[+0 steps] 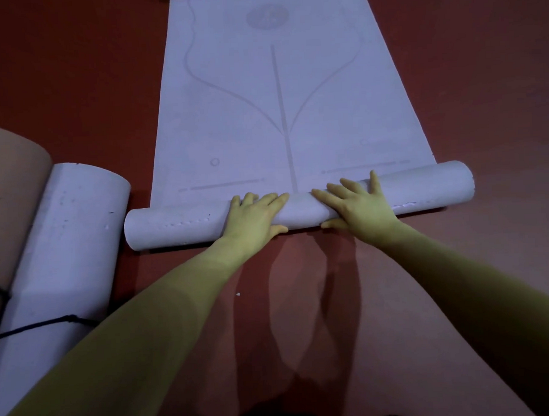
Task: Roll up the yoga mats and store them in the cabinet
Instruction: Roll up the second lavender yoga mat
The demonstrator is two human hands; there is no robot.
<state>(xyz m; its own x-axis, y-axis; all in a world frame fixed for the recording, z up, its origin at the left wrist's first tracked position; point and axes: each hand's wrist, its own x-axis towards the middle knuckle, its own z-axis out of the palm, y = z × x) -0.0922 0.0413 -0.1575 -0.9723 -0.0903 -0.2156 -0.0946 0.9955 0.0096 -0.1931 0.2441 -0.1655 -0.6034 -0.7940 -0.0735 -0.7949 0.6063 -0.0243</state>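
Observation:
A pale lilac yoga mat (pixel 277 91) with printed lines lies flat on the red floor, stretching away from me. Its near end is wound into a roll (pixel 423 185) lying crosswise in front of me. My left hand (pixel 254 216) presses on top of the roll left of its middle, fingers straight and thumb on the near side. My right hand (pixel 358 204) rests flat on the roll just right of the middle, fingers spread. No cabinet is in view.
At the left lies a rolled lilac mat (pixel 67 235) bound with a black cord (pixel 48 323), and beside it a rolled tan mat (pixel 8 188). Red floor (pixel 481 73) surrounds the mats. A dark edge shows at the flat mat's far end.

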